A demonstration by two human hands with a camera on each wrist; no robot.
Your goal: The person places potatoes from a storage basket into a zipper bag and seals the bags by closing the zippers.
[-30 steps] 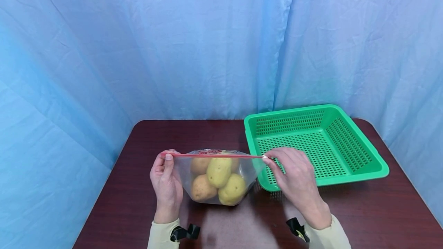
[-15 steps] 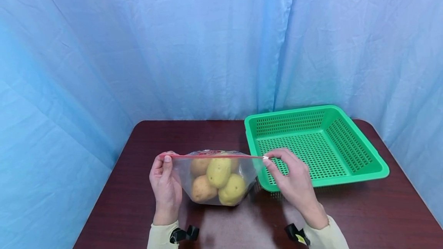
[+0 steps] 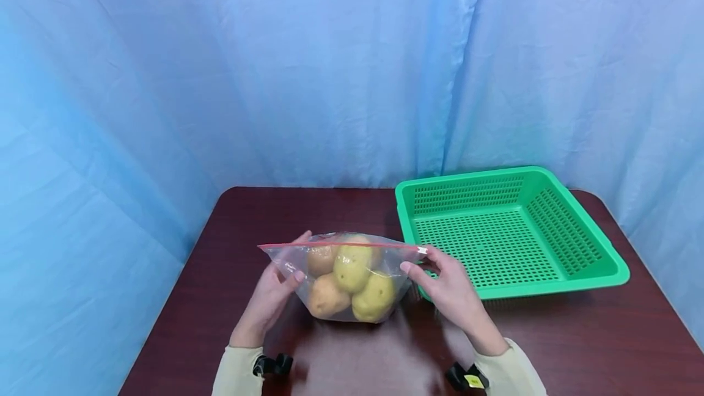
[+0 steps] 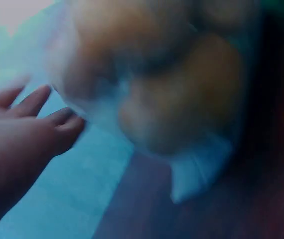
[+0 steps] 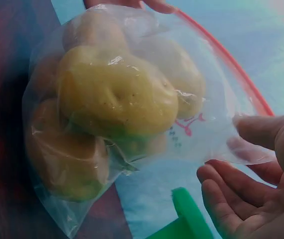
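Note:
A clear zip bag (image 3: 393, 256) with a red seal strip (image 3: 335, 244) stands on the table, filled with several potatoes (image 3: 352, 271). The strip runs straight across the top, and a white slider (image 3: 421, 250) sits at its right end. My left hand (image 3: 269, 298) lies along the bag's left side, thumb in front and fingers behind; in the blurred left wrist view its fingers (image 4: 35, 102) look extended beside the bag. At the right corner, just below the slider, my right hand (image 3: 448, 289) pinches the film between thumb and index finger, its other fingers (image 5: 231, 199) loosely bent.
A green perforated basket (image 3: 583, 289) stands at the back right, its near left corner close behind my right hand. The dark wooden table (image 3: 357, 359) ends at the back against blue curtains (image 3: 330, 78).
My left hand has let go of the strip's left end and moved inward along the bag's side. My right thumb has shifted from the slider down onto the film.

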